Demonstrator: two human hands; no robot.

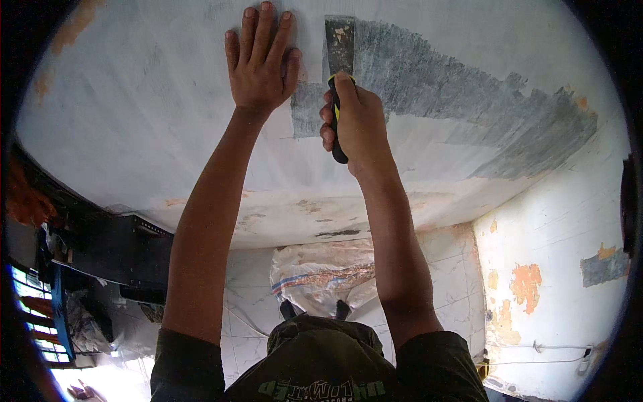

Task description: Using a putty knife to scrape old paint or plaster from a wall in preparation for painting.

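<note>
My right hand [359,120] is closed around the black and yellow handle of a putty knife [340,47], a wide-bladed scraper. Its blade points up and lies against a painted wall [201,161], with pale specks on the dark metal. Along the blade's right side spreads a large grey patch [427,75] where the white paint is gone, reaching far to the right. A smaller part of the grey shows between my hands. My left hand [261,65] rests flat on the white wall, fingers spread, left of the blade, holding nothing.
Below, a woven plastic sheet [321,271] with flakes on it covers part of the tiled floor [251,306] at my feet. Black furniture [120,246] stands at the left. The right side wall [557,226] has peeled orange patches and a cable [542,362] low down.
</note>
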